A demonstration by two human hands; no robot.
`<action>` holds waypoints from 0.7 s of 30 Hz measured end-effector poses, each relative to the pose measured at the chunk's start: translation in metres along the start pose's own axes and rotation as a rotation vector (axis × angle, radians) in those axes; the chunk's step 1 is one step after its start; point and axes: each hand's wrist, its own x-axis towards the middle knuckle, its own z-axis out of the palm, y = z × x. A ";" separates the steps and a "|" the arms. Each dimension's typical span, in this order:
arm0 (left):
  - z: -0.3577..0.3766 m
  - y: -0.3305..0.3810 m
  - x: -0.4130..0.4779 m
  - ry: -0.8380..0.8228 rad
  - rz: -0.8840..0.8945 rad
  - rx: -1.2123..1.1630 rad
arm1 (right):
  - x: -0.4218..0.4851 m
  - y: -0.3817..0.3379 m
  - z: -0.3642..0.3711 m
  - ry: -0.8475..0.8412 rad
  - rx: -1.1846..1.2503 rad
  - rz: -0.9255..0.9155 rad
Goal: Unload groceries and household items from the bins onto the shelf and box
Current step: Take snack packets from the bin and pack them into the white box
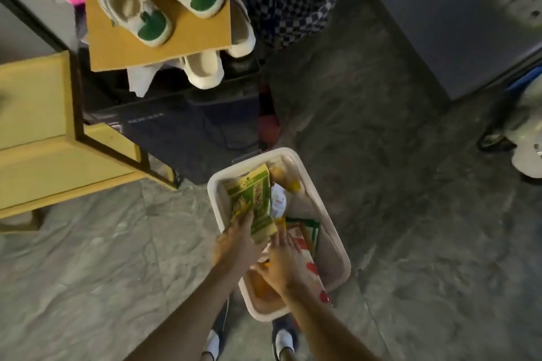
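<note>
Gripping from the left, the left hand [234,243] reaches down from a bare, extended forearm into the white bin [331,223], its fingers closed on the lower edge of a green and yellow packet [252,202]. That packet is flat, glossy and printed, and it stands tilted up out of the bin's middle. Just beside it, the right hand [281,261] comes in from the lower right with the wrist bent, fingers spread and curled loosely over the packet's near corner and over a red and white carton [306,252] lying underneath; whether this grip is actually clamped on anything I cannot tell, since the picture is blurred here.

Leftmost stands a yellow wooden shelf [35,132] with a dark frame. Beyond it, a tan board [181,38] carries a pair of fuzzy slippers [132,9] with green toes. The bin is a smooth, rounded plastic rectangle resting on the grey marbled floor [410,184]. A crumpled white wrapper [278,199] and something orange lie inside it.
</note>
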 end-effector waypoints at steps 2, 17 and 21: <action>-0.001 -0.001 0.001 0.013 -0.001 0.004 | 0.006 0.003 0.003 0.029 -0.029 -0.011; -0.133 -0.005 -0.052 0.212 -0.099 -0.149 | -0.070 -0.033 -0.125 0.033 0.160 -0.003; -0.192 -0.016 -0.092 0.312 -0.041 -0.248 | -0.103 -0.059 -0.185 0.106 0.224 -0.001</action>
